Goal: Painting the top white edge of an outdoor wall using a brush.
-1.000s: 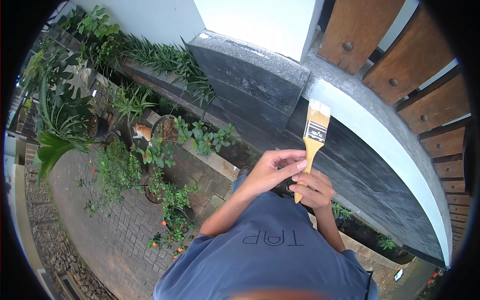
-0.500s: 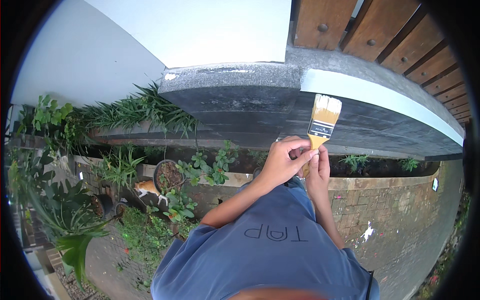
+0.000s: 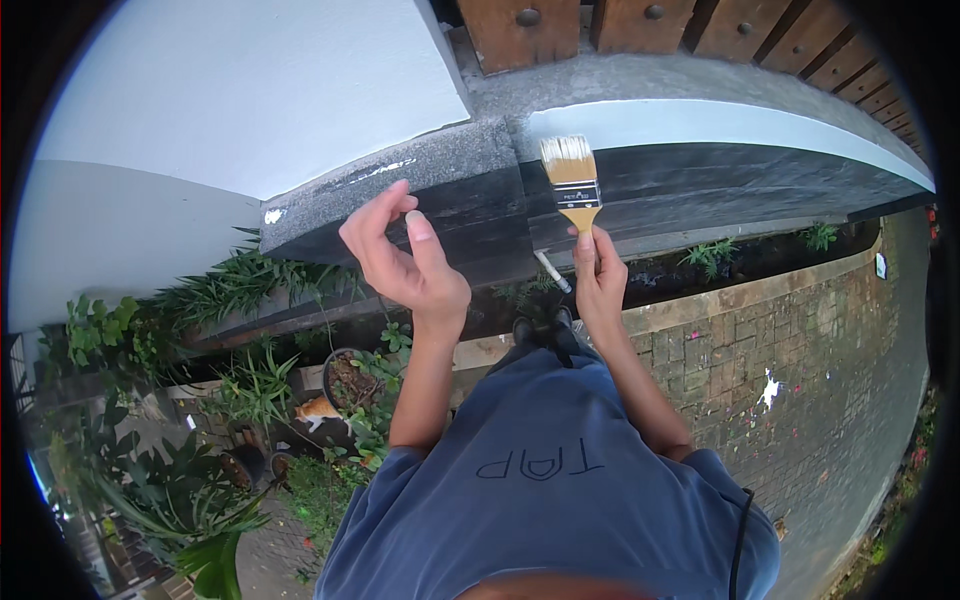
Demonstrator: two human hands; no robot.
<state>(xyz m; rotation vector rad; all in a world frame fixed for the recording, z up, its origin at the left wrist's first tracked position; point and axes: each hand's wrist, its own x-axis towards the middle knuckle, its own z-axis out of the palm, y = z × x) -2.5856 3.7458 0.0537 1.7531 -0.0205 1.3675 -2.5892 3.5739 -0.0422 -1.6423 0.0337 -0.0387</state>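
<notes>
This is looking like the outside of a home, by a garden. Green plants (image 3: pixel 250 290) are growing in a bed along a dark wall (image 3: pixel 700 190). A brick path (image 3: pixel 800 340) is running beside it, and a wooden fence (image 3: pixel 520 25) is standing on top.

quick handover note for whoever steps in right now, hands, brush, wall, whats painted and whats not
Right hand grips the wooden handle of the paintbrush, bristles up against the dark wall ledge, just below the pale painted band.
Left hand is raised beside it, empty, fingers curled and touching nothing.
Done: the curved top strip to the right of the brush is pale and looks freshly coated.
Left: the grey cap and the dark face below it look unpainted, with only a few white flecks on the cap.
Below: planted bed and brick paving with white spatter.
</notes>
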